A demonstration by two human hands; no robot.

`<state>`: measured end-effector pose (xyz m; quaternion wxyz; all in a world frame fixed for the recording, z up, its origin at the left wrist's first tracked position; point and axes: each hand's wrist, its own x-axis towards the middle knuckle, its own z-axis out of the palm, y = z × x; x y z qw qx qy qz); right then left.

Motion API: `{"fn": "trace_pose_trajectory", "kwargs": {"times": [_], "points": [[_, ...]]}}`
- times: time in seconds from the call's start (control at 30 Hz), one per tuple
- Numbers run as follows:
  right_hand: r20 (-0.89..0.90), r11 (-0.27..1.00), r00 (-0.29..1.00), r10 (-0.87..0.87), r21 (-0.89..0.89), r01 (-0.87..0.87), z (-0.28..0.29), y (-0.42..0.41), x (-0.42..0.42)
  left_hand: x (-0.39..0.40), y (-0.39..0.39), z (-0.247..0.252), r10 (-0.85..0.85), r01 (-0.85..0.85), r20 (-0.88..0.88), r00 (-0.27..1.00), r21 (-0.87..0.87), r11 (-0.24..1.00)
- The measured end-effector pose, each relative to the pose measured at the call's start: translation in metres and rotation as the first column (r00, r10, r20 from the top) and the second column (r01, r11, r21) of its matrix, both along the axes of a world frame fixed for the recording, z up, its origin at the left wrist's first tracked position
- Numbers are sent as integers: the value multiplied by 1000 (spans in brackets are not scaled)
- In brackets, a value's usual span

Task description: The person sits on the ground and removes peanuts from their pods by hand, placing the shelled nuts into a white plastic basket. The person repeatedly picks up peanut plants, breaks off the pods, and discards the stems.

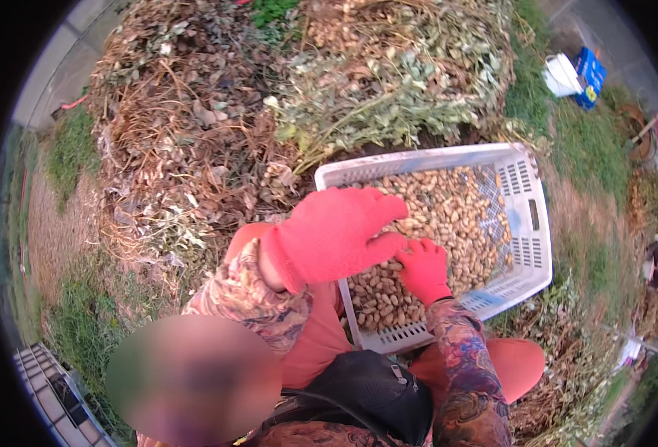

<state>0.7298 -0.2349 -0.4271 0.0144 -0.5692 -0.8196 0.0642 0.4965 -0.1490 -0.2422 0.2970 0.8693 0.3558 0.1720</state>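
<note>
A white plastic crate [536, 251] with slotted walls stands in front of me, tilted in view. Unshelled peanuts [457, 207] cover much of its mesh-like floor, with a denser heap at the near left corner. My left hand [334, 234], in a pinkish-red knit glove, reaches over the crate's left side. Its thumb and forefinger are spread, but the palm and other fingers are hidden. My right hand [427, 271], gloved alike, is low among the peanuts with bent fingers. Its fingertips meet the left thumb; whether either hand holds a peanut cannot be seen.
Piled peanut plants [195, 128], dry and leafy, rise beyond and left of the crate. A white bucket [562, 75] and a blue package [590, 78] sit on grass at the far right. Another slotted crate [55, 391] lies lower left. A black bag [368, 391] rests at my waist.
</note>
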Motion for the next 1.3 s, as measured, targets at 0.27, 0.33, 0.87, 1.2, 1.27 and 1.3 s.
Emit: {"fn": "trace_pose_trajectory", "kwargs": {"times": [0.27, 0.33, 0.87, 1.2, 1.27, 1.3], "points": [[-345, 921, 880, -326, -327, 212, 95, 14, 101, -102, 63, -49, 815, -538, 501, 292, -618, 573], [-370, 835, 812, -451, -496, 237, 143, 9, 95, -147, 68, -123, 916, -730, 333, 222, -566, 383], [-377, 856, 817, -435, -453, 247, 147, -24, 71, -92, 104, -193, 628, -645, -309, 714, 58, 762], [-367, 909, 870, -329, -373, 186, 138, -31, 60, -131, 101, -47, 654, -545, 549, 521, -375, 750], [-314, 919, 905, -286, -357, 167, 134, -30, 57, -141, 108, -51, 756, -654, 304, 579, -380, 654], [-325, 916, 902, -285, -370, 156, 126, -28, 56, -149, 112, -63, 799, -713, 169, 577, -373, 594]]}}
